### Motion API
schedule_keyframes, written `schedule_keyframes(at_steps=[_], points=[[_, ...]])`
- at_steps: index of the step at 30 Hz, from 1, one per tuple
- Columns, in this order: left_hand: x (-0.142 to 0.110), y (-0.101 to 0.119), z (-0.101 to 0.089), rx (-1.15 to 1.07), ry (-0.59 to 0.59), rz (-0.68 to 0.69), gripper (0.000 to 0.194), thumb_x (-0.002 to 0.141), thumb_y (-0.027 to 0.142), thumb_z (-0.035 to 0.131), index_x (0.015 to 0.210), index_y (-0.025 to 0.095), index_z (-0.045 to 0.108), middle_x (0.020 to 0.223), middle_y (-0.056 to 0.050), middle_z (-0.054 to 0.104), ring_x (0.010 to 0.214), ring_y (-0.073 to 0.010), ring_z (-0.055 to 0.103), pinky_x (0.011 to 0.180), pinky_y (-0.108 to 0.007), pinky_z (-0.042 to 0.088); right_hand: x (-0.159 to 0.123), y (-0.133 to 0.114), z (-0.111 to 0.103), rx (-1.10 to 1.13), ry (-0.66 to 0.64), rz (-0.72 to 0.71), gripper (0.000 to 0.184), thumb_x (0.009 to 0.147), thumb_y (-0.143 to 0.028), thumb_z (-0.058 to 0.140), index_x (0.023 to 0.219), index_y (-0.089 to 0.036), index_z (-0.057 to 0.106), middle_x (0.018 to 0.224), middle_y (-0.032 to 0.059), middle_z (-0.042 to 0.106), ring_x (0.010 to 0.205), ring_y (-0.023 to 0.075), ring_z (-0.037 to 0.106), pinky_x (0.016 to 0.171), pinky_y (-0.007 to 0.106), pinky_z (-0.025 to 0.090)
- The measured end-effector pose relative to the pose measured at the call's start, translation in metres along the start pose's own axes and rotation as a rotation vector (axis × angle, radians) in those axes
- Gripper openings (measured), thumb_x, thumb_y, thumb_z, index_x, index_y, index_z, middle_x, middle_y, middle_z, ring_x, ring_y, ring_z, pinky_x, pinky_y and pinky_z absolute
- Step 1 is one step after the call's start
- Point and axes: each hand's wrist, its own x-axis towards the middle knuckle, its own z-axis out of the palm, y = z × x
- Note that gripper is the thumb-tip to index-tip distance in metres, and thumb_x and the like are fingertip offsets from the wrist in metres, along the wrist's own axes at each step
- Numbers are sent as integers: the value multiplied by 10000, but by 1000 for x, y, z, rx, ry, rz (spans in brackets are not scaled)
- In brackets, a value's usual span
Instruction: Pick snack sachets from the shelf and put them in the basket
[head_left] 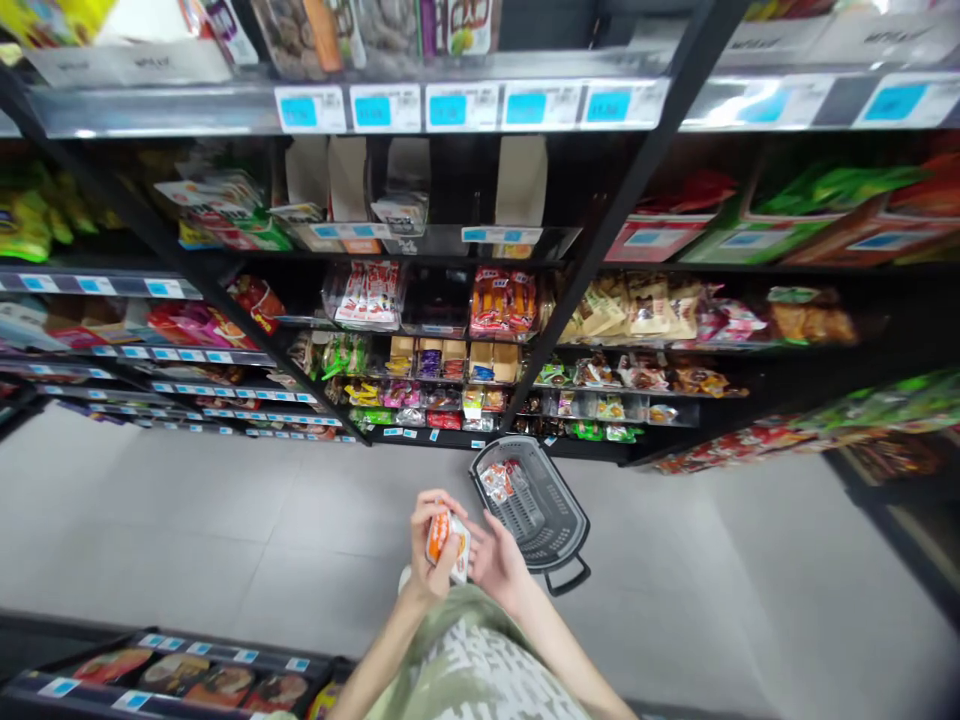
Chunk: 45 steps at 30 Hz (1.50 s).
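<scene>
The orange-and-white packet is clamped by the fingers of the left hand, its long axis apparently tilted; beside it, the right hand is held with fingers apart, nearer the basket on the floor.

head-worn view looks down past the hands to floor.

The packet is orange and white, the basket dark grey, the shirt green patterned in white.
</scene>
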Motion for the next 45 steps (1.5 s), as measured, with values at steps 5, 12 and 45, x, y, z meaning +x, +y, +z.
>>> schedule_keyframes(at_steps=[5, 12, 45], points=[[9, -5, 46, 68, -236, 140, 352, 958, 239, 432, 1309, 270, 428, 1181, -109, 513, 1059, -232, 544, 872, -431, 477, -16, -32, -6, 148, -162, -55, 229, 857, -402, 695, 909, -187, 638, 780, 8, 693, 705, 158, 663, 681, 268, 520], [33, -8, 71, 141, -311, -65, 401, 971, 288, 435, 1370, 268, 464, 1323, -107, 561, 1270, -262, 479, 1072, -486, 390, -37, -60, -35, 25, -59, -305, 299, 796, -329, 774, 1041, -189, 677, 991, 46, 738, 866, 190, 685, 788, 307, 535], [313, -230, -38, 563, -730, -332, 281, 857, 334, 611, 1093, 202, 686, 1085, -50, 742, 994, -200, 686, 907, -294, 516, 144, -146, -31, -949, 542, -853, 303, 780, -409, 625, 943, -159, 677, 834, 97, 753, 619, 212, 680, 604, 321, 543]])
